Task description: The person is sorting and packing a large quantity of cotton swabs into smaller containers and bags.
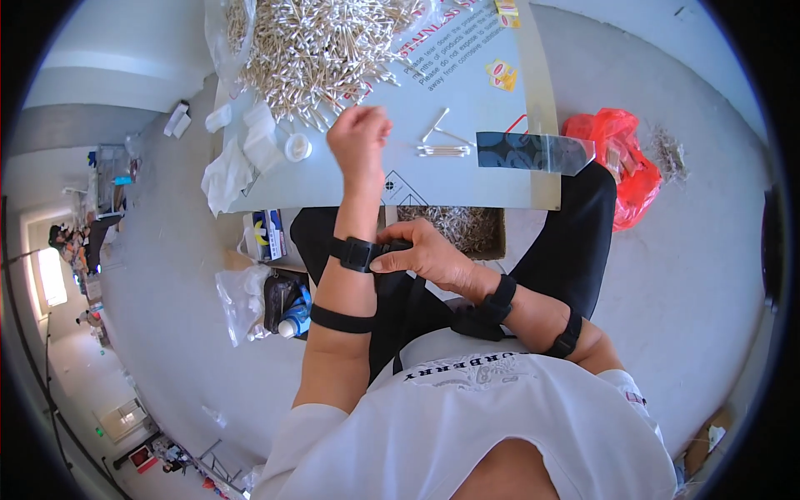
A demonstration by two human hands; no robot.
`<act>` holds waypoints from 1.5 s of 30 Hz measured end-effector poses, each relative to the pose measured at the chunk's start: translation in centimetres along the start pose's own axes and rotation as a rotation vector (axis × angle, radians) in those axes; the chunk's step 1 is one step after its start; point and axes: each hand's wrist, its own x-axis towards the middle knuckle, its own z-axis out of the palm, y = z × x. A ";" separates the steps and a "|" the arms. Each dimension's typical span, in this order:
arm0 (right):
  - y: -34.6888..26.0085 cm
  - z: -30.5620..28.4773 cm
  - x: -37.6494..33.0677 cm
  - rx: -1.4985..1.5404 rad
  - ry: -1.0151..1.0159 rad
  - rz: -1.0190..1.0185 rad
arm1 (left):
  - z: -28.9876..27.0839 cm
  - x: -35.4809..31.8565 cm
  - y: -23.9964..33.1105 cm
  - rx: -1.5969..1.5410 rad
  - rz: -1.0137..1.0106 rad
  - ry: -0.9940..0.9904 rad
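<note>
My left hand is raised over the table's near edge, its fingers curled into a loose fist with nothing showing in it. Around that forearm sits a black wrist strap with a square module. My right hand pinches the strap's side between thumb and fingers. Beyond the left fist lies a big heap of cotton swabs. To the right of the fist, a small row of swabs lies on the table, with two loose swabs crossing above it.
A dark translucent plastic sleeve overhangs the table's right side. Left of the fist are a small round white tub and white plastic wrap. Below the table stands a carton of swabs. A red bag rests on the floor at right.
</note>
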 end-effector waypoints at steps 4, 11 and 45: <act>0.2 -0.9 0.6 -0.305 -0.065 -0.028 | -0.9 0.0 -2.1 0.063 0.013 -0.047; -1.2 -8.9 2.8 -0.794 0.550 -0.310 | -1.5 4.1 -5.7 0.918 0.449 -0.194; -2.2 -13.2 4.7 -1.047 0.748 -0.558 | 6.8 15.8 -4.5 1.052 0.744 -0.276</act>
